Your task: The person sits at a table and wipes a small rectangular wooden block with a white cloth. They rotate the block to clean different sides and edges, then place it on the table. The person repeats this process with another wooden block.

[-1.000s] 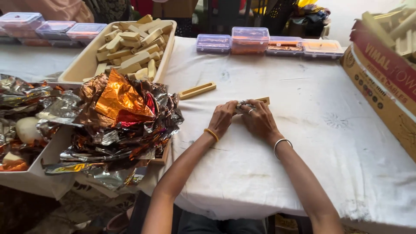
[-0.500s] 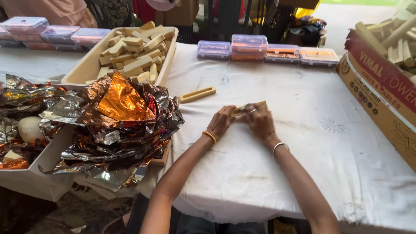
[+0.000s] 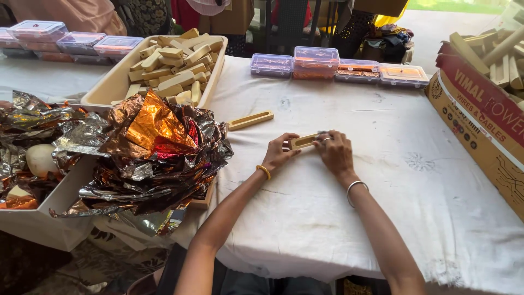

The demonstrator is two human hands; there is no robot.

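Gripping a small slotted wooden piece [image 3: 303,141] between them, both hands rest on the white tablecloth [image 3: 338,218] near the middle of the table: the left hand [image 3: 279,155] pinches its near left end with curled fingers, and the right hand [image 3: 334,151] closes over its right end, a ring showing on one finger. A beaded bangle sits on the left wrist and a thin silver bangle on the right. Just beyond the hands, apart from them, a second slotted wooden piece [image 3: 250,119] lies flat on the cloth. To the left, a heap of crumpled copper and silver foil [image 3: 155,147] spills over the edge of a white box [image 3: 41,221] and touches the table's edge. Behind the foil stands a cream tray [image 3: 112,82] piled with plain wooden blocks [image 3: 174,65]. At the right edge a cardboard carton [image 3: 480,117] holds more wooden sticks. Farther back, a row of clear lidded plastic boxes [image 3: 316,60] lines the far side of the table, and more such boxes [image 3: 76,41] are stacked at the far left.
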